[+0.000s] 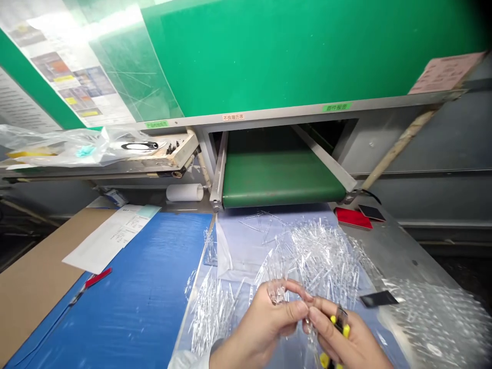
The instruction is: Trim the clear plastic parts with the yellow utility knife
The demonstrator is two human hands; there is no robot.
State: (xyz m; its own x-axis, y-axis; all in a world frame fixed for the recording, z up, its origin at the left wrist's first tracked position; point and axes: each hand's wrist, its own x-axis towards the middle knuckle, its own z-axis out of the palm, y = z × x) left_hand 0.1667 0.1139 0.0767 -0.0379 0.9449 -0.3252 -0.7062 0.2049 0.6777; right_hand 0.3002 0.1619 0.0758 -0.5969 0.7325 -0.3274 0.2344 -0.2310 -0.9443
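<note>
My left hand (261,320) pinches a cluster of clear plastic moulded rods (277,293) between thumb and fingers. My right hand (346,333) grips yellow-handled side cutters (341,320), and their jaws are hidden by my fingers. The two hands nearly meet over a large heap of clear plastic rods (319,261), which lies on a transparent plastic sheet (246,246). A smaller pile of the same rods (211,312) lies just left of my left hand.
A green conveyor belt (282,179) runs out under a green panel at the back. To the left lie a blue mat (126,287) and printed papers (111,238). A red pad (352,218), a black card (378,299) and bubble wrap (434,323) lie to the right.
</note>
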